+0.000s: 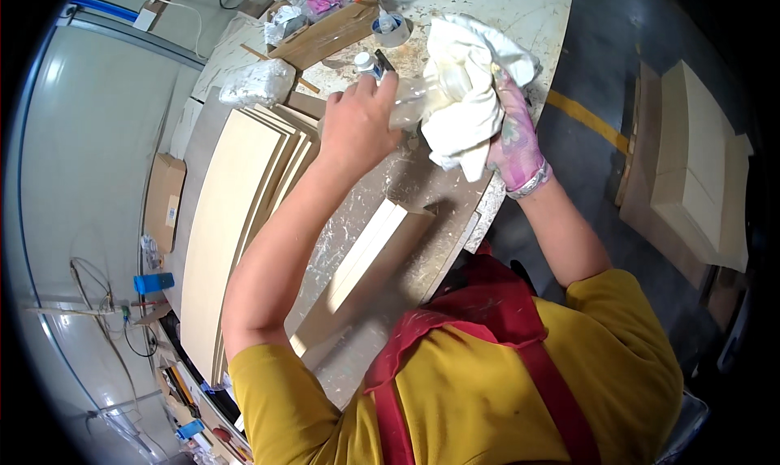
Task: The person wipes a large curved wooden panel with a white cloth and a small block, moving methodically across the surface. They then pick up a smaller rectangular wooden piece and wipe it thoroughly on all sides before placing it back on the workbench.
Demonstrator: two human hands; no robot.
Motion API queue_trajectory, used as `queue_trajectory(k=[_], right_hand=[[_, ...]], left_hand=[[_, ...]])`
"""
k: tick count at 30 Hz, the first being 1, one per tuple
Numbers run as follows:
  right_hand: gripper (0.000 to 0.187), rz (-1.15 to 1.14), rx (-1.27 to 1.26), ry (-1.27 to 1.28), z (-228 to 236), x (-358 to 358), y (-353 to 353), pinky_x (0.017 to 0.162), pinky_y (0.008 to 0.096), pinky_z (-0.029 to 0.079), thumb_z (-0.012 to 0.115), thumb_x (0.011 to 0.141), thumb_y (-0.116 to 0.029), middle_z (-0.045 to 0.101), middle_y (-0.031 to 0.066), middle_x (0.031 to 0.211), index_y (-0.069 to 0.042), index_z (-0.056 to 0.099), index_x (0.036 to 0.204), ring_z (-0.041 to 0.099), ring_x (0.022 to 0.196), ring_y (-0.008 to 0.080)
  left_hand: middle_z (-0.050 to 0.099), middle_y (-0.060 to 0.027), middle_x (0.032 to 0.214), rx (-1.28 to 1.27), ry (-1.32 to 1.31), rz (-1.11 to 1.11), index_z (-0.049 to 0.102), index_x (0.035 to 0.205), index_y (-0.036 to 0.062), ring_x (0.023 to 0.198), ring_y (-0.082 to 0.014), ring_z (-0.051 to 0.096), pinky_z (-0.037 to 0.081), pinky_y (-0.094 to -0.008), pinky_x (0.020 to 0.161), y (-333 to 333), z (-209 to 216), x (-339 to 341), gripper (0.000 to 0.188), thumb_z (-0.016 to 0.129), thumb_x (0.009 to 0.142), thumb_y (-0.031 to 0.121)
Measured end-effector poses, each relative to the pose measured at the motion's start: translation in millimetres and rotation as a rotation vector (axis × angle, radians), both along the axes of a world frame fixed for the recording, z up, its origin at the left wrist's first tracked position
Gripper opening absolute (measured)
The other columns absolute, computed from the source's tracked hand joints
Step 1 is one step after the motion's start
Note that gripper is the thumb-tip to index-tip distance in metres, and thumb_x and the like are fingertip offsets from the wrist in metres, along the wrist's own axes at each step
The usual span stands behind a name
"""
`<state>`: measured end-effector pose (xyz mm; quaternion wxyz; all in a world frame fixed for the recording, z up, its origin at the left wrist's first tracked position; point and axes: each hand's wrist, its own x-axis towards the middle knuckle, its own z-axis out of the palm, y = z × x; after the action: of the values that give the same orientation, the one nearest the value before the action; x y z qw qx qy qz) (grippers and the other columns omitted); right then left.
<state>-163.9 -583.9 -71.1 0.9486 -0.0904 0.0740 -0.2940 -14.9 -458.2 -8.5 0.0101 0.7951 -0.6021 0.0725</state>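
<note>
My bare left hand (361,123) is closed around a clear plastic bottle (409,103), which lies tilted with one end against a bunched white cloth (465,99). The cloth has a yellowish damp-looking patch where they meet. In a pink and purple patterned glove, my right hand (520,144) grips the cloth from its right side; some of its fingers are hidden behind the folds. Below both hands, a long pale wooden piece (357,262) rests on the worn worktable (443,221).
A stack of pale boards (236,189) stands left of my left arm. Beyond it are a clear plastic bag (258,83), a small white-capped bottle (366,63), a tape roll (392,31) and a cardboard piece (329,38). More stacked panels (691,164) stand right, past the table edge.
</note>
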Motion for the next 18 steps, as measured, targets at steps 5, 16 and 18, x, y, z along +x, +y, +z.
queue_trajectory(k=[5, 16, 18], right_hand=[[0.042, 0.242, 0.053, -0.164, -46, -17, -13, 0.095, 0.0425, 0.051, 0.03, 0.1, -0.024, 0.059, 0.0145, 0.126, -0.003, 0.05, 0.131, 0.061, 0.11, 0.0281], [0.04, 0.344, 0.22, -0.158, -68, -31, -4, 0.097, 0.0456, 0.048, 0.035, 0.1, -0.027, 0.062, 0.0132, 0.122, -0.004, 0.053, 0.127, 0.062, 0.109, 0.0282], [0.038, 0.293, 0.164, -0.089, -73, -33, -2, 0.096, 0.0458, 0.049, 0.036, 0.099, -0.025, 0.063, 0.0138, 0.119, -0.003, 0.054, 0.126, 0.062, 0.107, 0.0284]], left_hand=[[0.054, -0.0114, 0.103, 0.072, -0.164, -0.077, 0.05, 0.129, 0.0171, 0.1, -0.0285, 0.056, 0.042, -0.0425, 0.084, 13, 20, -19, 0.064, 0.07, 0.069, 0.015], [0.047, -0.0076, 0.094, 0.06, -0.545, -0.225, 0.058, 0.124, 0.0219, 0.092, -0.0226, 0.049, 0.038, -0.0375, 0.08, 21, 46, -13, 0.056, 0.058, 0.07, 0.006], [0.047, -0.0075, 0.094, 0.055, -0.546, -0.233, 0.058, 0.124, 0.022, 0.092, -0.0225, 0.049, 0.038, -0.0373, 0.08, 18, 47, -12, 0.057, 0.058, 0.07, 0.005]])
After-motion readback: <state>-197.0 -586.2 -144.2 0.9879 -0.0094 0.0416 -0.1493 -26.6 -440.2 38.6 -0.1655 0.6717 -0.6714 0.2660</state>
